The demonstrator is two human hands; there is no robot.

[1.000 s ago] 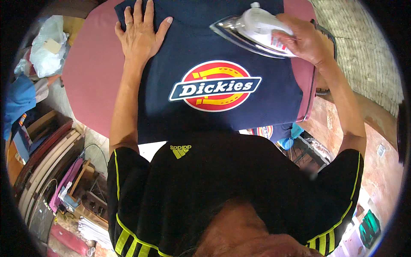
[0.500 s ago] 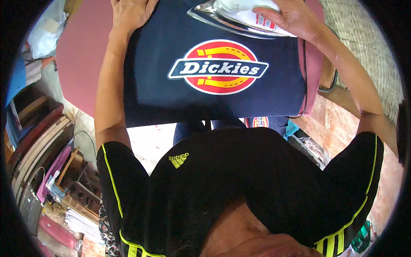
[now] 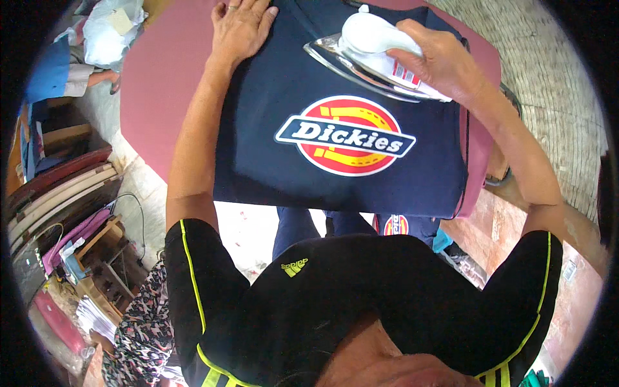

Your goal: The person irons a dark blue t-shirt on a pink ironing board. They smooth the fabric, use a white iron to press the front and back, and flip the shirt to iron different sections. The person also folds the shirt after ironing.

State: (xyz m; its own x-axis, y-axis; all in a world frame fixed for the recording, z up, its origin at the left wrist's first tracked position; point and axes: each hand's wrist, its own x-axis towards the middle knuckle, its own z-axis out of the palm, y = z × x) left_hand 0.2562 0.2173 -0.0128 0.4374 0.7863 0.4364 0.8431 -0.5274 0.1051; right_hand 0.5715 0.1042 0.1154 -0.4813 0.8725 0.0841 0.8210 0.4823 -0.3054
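A navy cloth garment [image 3: 258, 155] with a red, yellow and white oval emblem is spread over a pink padded ironing board [image 3: 161, 84]. My right hand [image 3: 445, 64] is wrapped round the handle of a white electric iron [image 3: 377, 39] with a shiny metal base. The iron rests on the garment just beyond the emblem, its tip toward the left. At the garment's far left edge lies my left hand [image 3: 242, 29], fingers stretched out flat on the cloth and the board beside it. A dark cord runs down the garment's right side.
Curved boards [image 3: 64, 193] and wooden pieces are stacked at the left. A white plastic bag [image 3: 109, 32] lies at the far left, near another person's foot [image 3: 100, 77]. Patterned cloth [image 3: 145, 329] shows at the lower left. A ribbed mat [image 3: 548, 77] covers the right side.
The view has shifted and tilted, bringing the board, garment and both hands lower in the picture. On the garment, the iron and my hands keep nearly the same places.
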